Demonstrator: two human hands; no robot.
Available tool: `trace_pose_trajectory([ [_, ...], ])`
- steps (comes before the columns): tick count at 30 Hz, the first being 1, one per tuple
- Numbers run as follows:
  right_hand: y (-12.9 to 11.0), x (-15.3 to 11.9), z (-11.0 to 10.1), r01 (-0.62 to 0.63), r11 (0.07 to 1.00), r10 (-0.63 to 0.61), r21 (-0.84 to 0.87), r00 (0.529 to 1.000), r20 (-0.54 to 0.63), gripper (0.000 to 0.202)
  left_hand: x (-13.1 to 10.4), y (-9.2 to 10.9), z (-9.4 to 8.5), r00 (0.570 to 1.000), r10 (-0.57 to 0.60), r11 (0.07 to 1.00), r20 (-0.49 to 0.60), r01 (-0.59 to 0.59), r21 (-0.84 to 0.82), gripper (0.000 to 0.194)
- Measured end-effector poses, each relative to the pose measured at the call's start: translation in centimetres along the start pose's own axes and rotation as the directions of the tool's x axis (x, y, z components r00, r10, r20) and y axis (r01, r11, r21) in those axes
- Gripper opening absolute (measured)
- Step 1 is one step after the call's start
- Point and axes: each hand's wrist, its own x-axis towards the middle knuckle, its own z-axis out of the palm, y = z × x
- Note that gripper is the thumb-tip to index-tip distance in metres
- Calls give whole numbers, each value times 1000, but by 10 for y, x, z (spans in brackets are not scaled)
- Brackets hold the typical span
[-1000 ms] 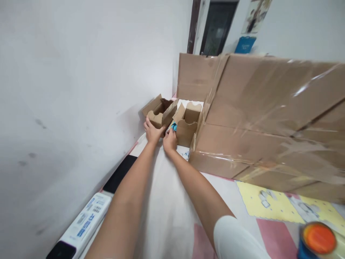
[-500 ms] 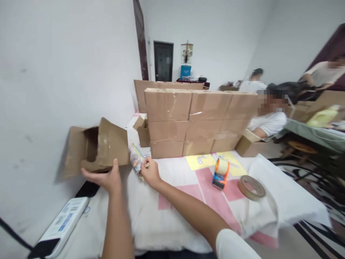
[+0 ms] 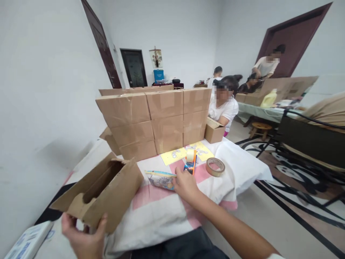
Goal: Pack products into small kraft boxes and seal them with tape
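Note:
My left hand (image 3: 83,233) grips the near end of an open cardboard box (image 3: 118,196), thumb on its right side and fingers under the flap. The box is tilted and its dark inside shows. In my right hand (image 3: 186,185) is a pouch-like packet (image 3: 161,180) with a printed pattern and a yellow-and-blue edge, pinched at its right end above the cloth. Just beyond that hand stands an orange-and-blue tape dispenser (image 3: 190,162). A roll of brown tape (image 3: 215,167) lies to its right.
Stacked taped cartons (image 3: 167,124) form a wall across the back of the table. Yellow printed sheets (image 3: 175,154) lie before them. A white power bank-like slab (image 3: 28,239) is at lower left. A co-worker (image 3: 225,104) sits behind a small open carton (image 3: 214,131).
My view has turned right. The box has come nearer and tipped, its opening now facing up. My right hand has carried the packet rightward, away from the box.

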Motion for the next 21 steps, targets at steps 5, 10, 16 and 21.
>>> trace_pose_trajectory([
  [5, -20, 19, 5, 59, 985, -28, -161, 982, 187, 72, -2, 9, 22, 996, -64, 998, 69, 65, -15, 117],
  [10, -23, 45, 18, 121, 982, -50, -146, 907, 417, 80, 4, 13, 29, 988, -22, 1000, 151, 22, -3, 113],
  [16, 33, 28, -18, 57, 991, -93, 118, 939, 331, 56, 7, 18, 34, 970, 31, 998, 242, -15, -67, 112],
  [21, 84, 15, -91, 34, 901, -107, 433, 983, 146, 41, 12, 30, 45, 910, 56, 998, 411, -64, 4, 102],
])
